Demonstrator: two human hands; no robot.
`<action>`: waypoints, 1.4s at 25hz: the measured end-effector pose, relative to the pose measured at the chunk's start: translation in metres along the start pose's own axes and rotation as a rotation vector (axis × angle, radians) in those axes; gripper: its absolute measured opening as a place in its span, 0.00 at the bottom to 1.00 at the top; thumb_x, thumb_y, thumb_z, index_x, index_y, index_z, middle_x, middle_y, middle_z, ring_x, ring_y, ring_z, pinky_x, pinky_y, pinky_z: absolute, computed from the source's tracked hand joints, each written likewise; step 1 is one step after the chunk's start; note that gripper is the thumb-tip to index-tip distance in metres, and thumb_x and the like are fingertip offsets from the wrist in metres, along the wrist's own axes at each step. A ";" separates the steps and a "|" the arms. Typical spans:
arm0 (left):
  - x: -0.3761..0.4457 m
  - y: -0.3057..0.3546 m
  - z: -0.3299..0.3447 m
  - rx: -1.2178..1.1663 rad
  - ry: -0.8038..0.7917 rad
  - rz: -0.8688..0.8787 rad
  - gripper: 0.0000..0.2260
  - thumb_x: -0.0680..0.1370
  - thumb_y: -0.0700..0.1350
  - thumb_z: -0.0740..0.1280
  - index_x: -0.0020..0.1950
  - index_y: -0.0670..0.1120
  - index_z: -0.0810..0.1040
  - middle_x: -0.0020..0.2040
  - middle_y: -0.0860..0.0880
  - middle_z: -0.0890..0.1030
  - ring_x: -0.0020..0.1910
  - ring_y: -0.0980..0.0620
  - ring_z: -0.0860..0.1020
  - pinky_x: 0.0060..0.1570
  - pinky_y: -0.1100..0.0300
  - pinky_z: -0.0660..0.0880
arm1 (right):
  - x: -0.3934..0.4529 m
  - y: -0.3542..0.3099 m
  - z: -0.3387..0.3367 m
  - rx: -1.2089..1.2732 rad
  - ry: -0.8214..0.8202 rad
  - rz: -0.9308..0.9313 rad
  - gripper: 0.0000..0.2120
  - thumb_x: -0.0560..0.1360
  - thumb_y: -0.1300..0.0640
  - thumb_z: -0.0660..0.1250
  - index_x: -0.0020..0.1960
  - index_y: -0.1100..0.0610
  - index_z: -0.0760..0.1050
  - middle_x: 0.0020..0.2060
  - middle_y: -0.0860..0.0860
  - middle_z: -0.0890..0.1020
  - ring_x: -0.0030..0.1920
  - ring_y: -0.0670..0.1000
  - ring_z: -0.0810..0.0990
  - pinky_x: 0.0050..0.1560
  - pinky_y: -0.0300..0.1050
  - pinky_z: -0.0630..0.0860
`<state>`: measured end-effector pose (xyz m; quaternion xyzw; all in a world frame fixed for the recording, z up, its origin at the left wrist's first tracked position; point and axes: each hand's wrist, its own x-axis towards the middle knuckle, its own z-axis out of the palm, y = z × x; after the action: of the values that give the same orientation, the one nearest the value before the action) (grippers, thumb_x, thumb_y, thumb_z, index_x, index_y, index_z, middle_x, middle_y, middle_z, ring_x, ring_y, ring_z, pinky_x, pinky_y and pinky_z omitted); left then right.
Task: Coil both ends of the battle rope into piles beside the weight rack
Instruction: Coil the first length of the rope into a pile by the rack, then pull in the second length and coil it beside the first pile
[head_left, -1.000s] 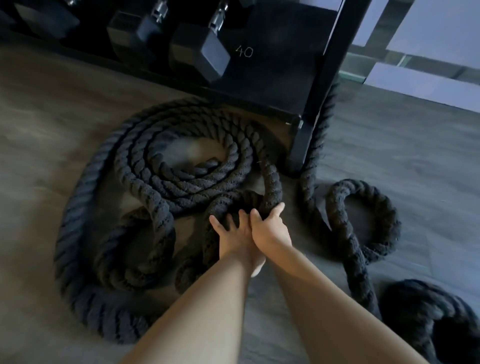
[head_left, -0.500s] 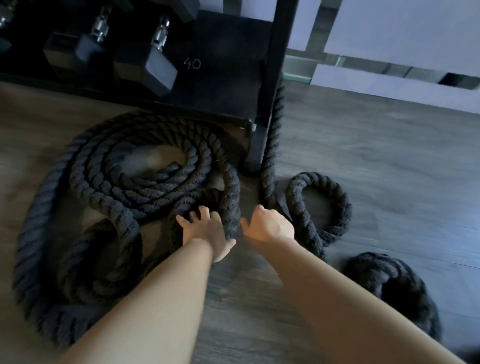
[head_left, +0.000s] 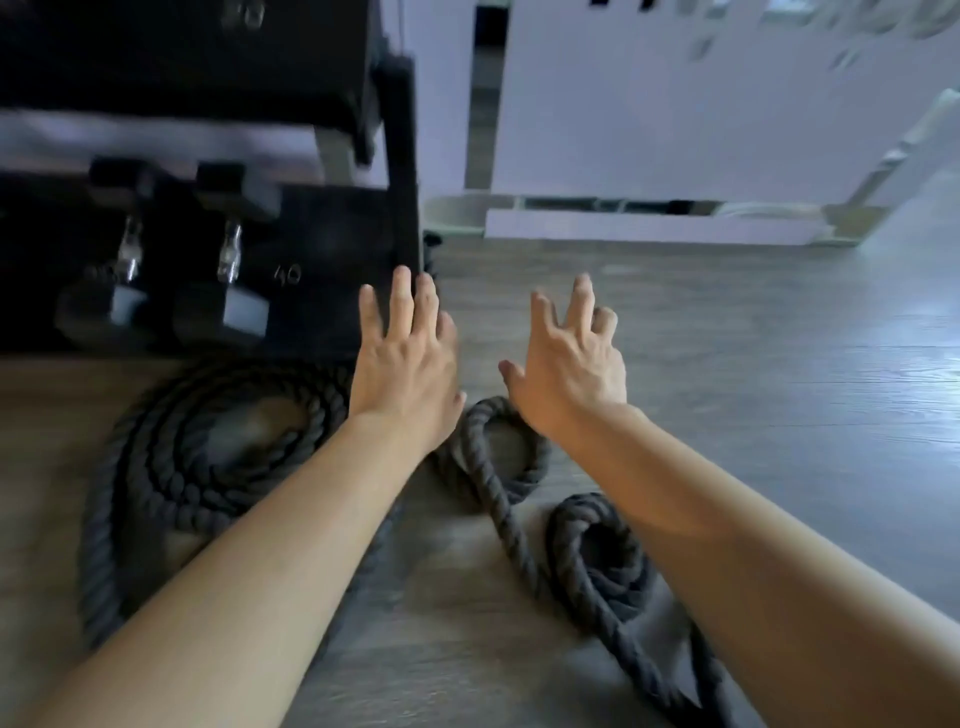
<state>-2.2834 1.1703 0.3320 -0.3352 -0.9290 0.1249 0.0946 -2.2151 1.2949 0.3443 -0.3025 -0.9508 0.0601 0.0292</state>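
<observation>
The thick black battle rope lies on the wood floor in front of the black weight rack (head_left: 400, 156). Its left end forms a wide flat coil (head_left: 171, 467) beside the rack's foot. Its right part makes a loose loop (head_left: 498, 457) and a smaller curl (head_left: 597, 561) that trails off toward the bottom right. My left hand (head_left: 405, 364) is raised above the coil, fingers spread, holding nothing. My right hand (head_left: 571, 369) hovers over the loose loop with fingers apart and empty. My forearms hide parts of the rope.
Two hex dumbbells (head_left: 228, 291) rest on the rack's lower shelf, next to a "40" label. A white wall and partition (head_left: 675, 130) stand behind. Open wood floor (head_left: 753, 389) stretches to the right.
Both hands have come off the rope and lifted up, fingers spreading. The view has tilted upward, so the rack and the wall now fill the top.
</observation>
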 end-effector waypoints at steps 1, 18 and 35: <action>-0.005 -0.002 -0.056 0.045 0.004 0.024 0.44 0.75 0.65 0.63 0.79 0.40 0.50 0.78 0.33 0.43 0.76 0.32 0.44 0.71 0.33 0.49 | -0.009 0.004 -0.054 0.008 0.014 0.032 0.39 0.76 0.42 0.64 0.78 0.52 0.47 0.76 0.60 0.40 0.74 0.68 0.48 0.63 0.60 0.68; -0.271 0.093 -0.634 -0.264 0.172 0.983 0.25 0.74 0.64 0.68 0.60 0.45 0.74 0.56 0.45 0.77 0.57 0.44 0.76 0.48 0.52 0.74 | -0.463 0.120 -0.597 0.015 0.243 0.816 0.19 0.78 0.42 0.61 0.55 0.57 0.77 0.52 0.56 0.82 0.54 0.59 0.80 0.43 0.46 0.68; -1.114 0.212 -0.762 -0.297 0.511 2.127 0.30 0.73 0.68 0.65 0.64 0.46 0.71 0.60 0.46 0.74 0.61 0.47 0.72 0.51 0.54 0.73 | -1.351 0.033 -0.596 -0.124 0.398 1.917 0.17 0.78 0.43 0.63 0.55 0.57 0.74 0.52 0.56 0.82 0.54 0.58 0.80 0.43 0.46 0.68</action>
<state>-1.1149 0.7360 0.8915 -0.9874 -0.1252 -0.0432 0.0870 -1.0397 0.5977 0.9049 -0.9520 -0.2814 -0.0439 0.1120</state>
